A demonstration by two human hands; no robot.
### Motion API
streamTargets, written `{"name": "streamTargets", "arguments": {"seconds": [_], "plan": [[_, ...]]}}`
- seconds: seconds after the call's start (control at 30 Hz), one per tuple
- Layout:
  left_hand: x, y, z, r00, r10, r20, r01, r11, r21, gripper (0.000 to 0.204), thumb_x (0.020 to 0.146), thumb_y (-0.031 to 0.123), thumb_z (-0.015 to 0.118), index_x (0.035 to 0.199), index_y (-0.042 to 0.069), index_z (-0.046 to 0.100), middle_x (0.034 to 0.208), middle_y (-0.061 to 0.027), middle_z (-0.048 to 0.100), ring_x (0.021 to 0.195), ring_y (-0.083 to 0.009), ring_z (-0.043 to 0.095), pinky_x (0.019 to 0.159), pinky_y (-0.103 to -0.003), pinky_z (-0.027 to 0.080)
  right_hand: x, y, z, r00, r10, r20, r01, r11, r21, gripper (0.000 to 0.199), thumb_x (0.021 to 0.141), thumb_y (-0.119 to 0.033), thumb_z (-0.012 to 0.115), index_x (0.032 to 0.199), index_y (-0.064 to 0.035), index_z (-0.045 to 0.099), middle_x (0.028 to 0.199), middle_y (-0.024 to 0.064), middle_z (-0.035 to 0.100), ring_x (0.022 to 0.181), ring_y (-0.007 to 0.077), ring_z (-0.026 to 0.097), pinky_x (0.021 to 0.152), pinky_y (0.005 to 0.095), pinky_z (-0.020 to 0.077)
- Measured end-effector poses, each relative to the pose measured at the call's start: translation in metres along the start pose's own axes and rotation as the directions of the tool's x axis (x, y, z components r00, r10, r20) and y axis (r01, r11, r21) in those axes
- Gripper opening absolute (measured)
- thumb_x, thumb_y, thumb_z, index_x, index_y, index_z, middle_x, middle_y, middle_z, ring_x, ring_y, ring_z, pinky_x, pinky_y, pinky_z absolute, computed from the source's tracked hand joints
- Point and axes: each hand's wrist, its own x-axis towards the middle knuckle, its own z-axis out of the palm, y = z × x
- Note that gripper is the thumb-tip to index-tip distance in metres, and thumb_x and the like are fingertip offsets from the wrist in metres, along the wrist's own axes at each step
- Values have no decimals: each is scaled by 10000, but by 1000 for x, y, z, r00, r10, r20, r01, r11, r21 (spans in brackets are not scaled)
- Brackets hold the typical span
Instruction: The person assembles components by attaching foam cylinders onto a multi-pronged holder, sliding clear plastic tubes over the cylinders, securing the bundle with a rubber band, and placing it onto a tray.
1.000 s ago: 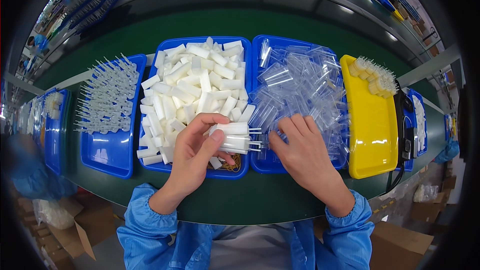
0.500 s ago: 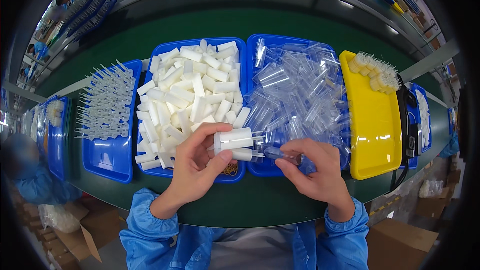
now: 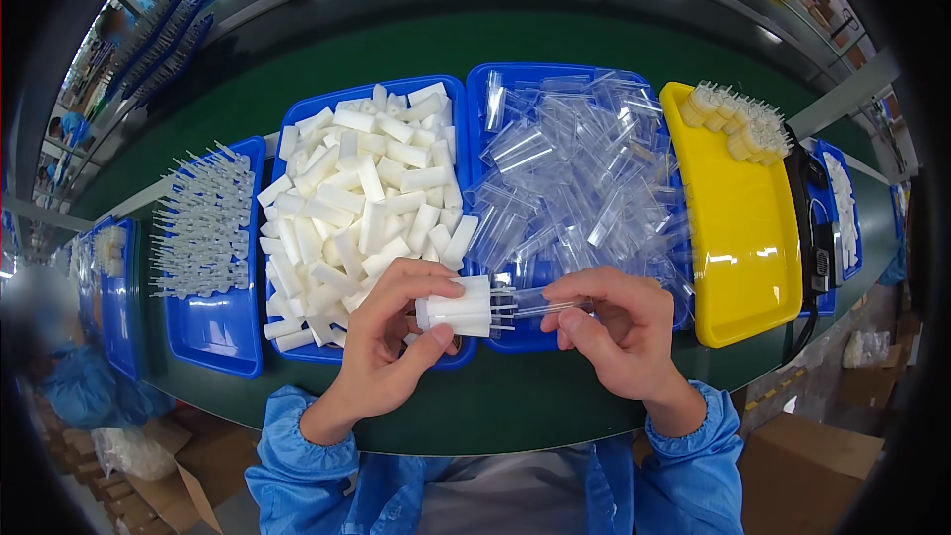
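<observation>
My left hand [image 3: 384, 352] is closed around a small bundle of white cylinders [image 3: 459, 313]. Thin pale pins stick out of the bundle's right end. Between the fingers and thumb of my right hand [image 3: 626, 337] is a clear plastic tube [image 3: 531, 303], its left end right at the pins; whether it surrounds one, I cannot tell. Behind my left hand lies a heap of white cylinders [image 3: 371, 178] in a blue tray [image 3: 458, 104]. Beyond my right hand, many loose clear tubes [image 3: 584, 168] fill a second blue tray [image 3: 480, 89].
To the right stands a yellow tray [image 3: 743, 263] with bundled pieces with pins [image 3: 738, 124] at its far end. A dark device [image 3: 817, 258] sits beside it. At left, another blue tray [image 3: 213, 337] holds pale spiky parts [image 3: 206, 223]. Cardboard boxes [image 3: 802, 476] lie below the table.
My right hand has brought the clear tube left, up against the pins. The bundle in my left hand has turned slightly, showing more pins. The whole view has shifted a little.
</observation>
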Motion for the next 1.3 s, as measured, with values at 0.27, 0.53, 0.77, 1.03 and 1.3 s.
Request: {"name": "streamTargets", "arguments": {"seconds": [0.27, 0.53, 0.77, 1.03, 1.3], "plan": [[0, -4, 6, 999, 31, -30, -29, 999, 44, 351, 848, -61, 722, 1154, 37, 581, 1231, -90, 486, 1141, -167, 560, 911, -295, 505, -1, -3, 6, 996, 89, 29, -89, 996, 1, 140, 892, -16, 690, 1024, 10, 728, 840, 101, 731, 674, 100, 664, 596, 231, 498], [0, -4, 6, 997, -13, -72, 11, 1000, -17, 358, 863, -51, 730, 1191, 28, 610, 1235, -88, 474, 1121, -164, 566, 902, -289, 511, -4, 8, 9, 997, 42, -67, -49, 994, -102, 225, 878, -35, 736, 1097, -4, 700, 754, 67, 676, 605, 79, 599, 539, 223, 441], [-2, -6, 8, 998, 7, -67, -9, 1000, -28, 397, 866, -49, 733, 1237, 22, 611, 1278, -99, 449, 1139, -178, 586, 898, -279, 547, -1, 9, 14, 998, -35, -60, 28, 994, -107, 202, 854, -21, 760, 1049, 11, 718, 767, 71, 675, 605, 66, 581, 544, 217, 430], [-1, -7, 10, 998, 10, -56, -11, 1000, -29, 411, 860, -47, 740, 1242, 20, 603, 1304, -103, 442, 1147, -184, 599, 887, -280, 567, -6, 14, 22, 983, 92, -157, -92, 996, 11, 207, 854, -35, 772, 1051, 16, 736, 816, 79, 720, 621, 61, 594, 565, 209, 454], [-2, -9, 11, 994, 51, -96, -41, 994, 102, 317, 866, -49, 729, 1167, 23, 655, 1302, -106, 460, 1075, -176, 625, 846, -259, 558, -8, 8, 23, 993, -22, -118, 17, 999, -41, 242, 836, -20, 785, 1070, 12, 734, 838, 102, 741, 591, 69, 601, 546, 215, 459]]}}
